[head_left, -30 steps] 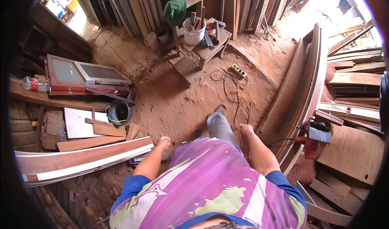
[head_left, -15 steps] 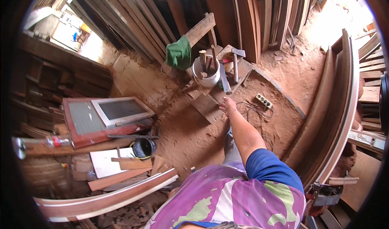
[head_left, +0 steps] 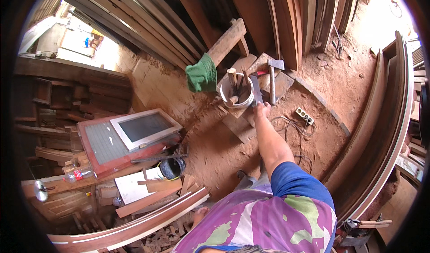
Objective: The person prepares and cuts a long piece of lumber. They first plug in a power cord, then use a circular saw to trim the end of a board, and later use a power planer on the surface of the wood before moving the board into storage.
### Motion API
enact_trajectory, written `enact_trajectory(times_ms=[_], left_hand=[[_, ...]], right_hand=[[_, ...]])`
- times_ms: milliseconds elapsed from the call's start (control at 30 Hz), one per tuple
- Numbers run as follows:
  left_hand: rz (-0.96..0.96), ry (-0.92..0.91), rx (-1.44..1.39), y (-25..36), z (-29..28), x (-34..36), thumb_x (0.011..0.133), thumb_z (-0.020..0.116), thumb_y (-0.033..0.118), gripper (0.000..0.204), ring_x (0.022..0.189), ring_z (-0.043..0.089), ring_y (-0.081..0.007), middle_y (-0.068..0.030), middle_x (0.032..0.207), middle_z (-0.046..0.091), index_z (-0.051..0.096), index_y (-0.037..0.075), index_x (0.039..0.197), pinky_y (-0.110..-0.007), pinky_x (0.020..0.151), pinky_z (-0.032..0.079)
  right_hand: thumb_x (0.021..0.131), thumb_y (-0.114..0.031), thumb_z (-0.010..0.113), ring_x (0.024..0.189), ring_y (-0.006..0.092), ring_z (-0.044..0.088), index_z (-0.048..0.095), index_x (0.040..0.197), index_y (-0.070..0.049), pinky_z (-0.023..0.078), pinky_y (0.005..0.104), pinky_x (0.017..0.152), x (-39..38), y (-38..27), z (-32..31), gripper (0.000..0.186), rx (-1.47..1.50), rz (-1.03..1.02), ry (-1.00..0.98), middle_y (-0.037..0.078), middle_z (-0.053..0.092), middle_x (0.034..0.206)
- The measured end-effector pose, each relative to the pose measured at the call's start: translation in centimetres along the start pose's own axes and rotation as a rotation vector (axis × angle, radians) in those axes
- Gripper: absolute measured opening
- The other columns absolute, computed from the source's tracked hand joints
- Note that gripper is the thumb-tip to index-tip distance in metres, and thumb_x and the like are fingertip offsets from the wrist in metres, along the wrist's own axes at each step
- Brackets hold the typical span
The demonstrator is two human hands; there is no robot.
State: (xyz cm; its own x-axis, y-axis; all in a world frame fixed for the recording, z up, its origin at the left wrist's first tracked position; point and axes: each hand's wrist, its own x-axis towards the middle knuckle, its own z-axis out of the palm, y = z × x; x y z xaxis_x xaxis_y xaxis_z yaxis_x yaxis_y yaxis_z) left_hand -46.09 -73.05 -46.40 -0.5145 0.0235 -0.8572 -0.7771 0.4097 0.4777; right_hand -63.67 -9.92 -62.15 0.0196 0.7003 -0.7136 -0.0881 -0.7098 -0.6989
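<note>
My right hand reaches down and forward, its fingers closed round the near end of a long flat steel blade. That end is covered by the fingers, so I cannot make out the blade's handle. The blade leans beside a white bucket holding several wooden-handled tools. A hammer with a pale handle and broad metal head lies just right of the blade, with a small red-handled item near it. My left hand shows only in part beside my shirt; its fingers are not clear.
A green cloth hangs on a wooden stand. A white power strip with tangled cord lies right of my arm. Framed panels, a black bucket and offcuts lie left. A long curved frame stands right; planks line the back.
My right hand has come forward to the near end of the steel blade, which it now covers. The whole view has shifted, with things sitting farther right and slightly lower.
</note>
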Motion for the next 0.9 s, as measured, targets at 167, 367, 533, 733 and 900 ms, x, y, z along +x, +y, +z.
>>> enact_trajectory(times_ms=[167, 367, 533, 733, 900], left_hand=[[-0.009, -0.039, 0.199, 5.0, 1.2, 2.1, 0.089, 0.066, 0.024, 0.026, 0.085, 0.061, -0.0136, -0.0034, 0.093, 0.064, 0.062, 0.003, 0.104, -0.028, 0.077, 0.050], [0.080, -0.201, 0.398, 9.2, 1.0, 5.0, 0.087, 0.067, 0.020, 0.021, 0.084, 0.059, -0.0119, -0.0017, 0.090, 0.063, 0.064, 0.003, 0.100, -0.027, 0.077, 0.049], [0.445, -0.457, 0.673, 17.2, 3.4, 5.8, 0.086, 0.068, 0.017, 0.017, 0.083, 0.057, -0.0105, -0.0004, 0.087, 0.063, 0.066, 0.004, 0.096, -0.027, 0.077, 0.048], [1.286, -0.810, 0.949, 26.4, 18.0, 0.8, 0.072, 0.076, 0.018, 0.037, 0.088, 0.061, -0.0227, -0.0111, 0.096, 0.063, 0.063, 0.001, 0.103, -0.034, 0.082, 0.050], [1.577, -1.228, 1.036, 23.5, 30.1, -12.7, 0.069, 0.080, 0.020, 0.061, 0.104, 0.058, -0.0324, -0.0178, 0.117, 0.058, 0.054, 0.003, 0.122, -0.038, 0.094, 0.045]], right_hand=[[0.081, -0.020, 0.061, 0.088, 0.0240, 0.067, 0.068, 0.111, -0.014, 0.053, 0.0342, 0.076, 3.8, -8.3, 4.7, 0.031, -0.949, -0.420, -0.076, 0.011, 0.070, 0.095], [0.081, -0.024, 0.056, 0.098, 0.0329, 0.064, 0.067, 0.108, -0.020, 0.049, 0.0424, 0.087, -9.3, -22.1, -1.5, 0.030, -0.729, -0.765, -0.126, 0.014, 0.068, 0.103], [0.083, -0.018, 0.054, 0.083, 0.0292, 0.065, 0.064, 0.112, -0.015, 0.051, 0.0390, 0.077, -21.6, -23.6, -16.6, 0.031, -0.704, -1.132, -0.101, 0.015, 0.068, 0.091], [0.082, -0.002, 0.053, 0.067, 0.0136, 0.057, 0.065, 0.113, -0.007, 0.046, 0.0273, 0.064, -37.8, -15.1, -30.7, 0.034, -0.445, -0.960, -0.132, 0.008, 0.066, 0.080], [0.082, -0.006, 0.054, 0.059, 0.0147, 0.057, 0.061, 0.120, -0.011, 0.047, 0.0303, 0.058, -44.2, -12.5, -38.1, 0.039, -0.400, -0.931, 0.102, 0.010, 0.061, 0.069]])
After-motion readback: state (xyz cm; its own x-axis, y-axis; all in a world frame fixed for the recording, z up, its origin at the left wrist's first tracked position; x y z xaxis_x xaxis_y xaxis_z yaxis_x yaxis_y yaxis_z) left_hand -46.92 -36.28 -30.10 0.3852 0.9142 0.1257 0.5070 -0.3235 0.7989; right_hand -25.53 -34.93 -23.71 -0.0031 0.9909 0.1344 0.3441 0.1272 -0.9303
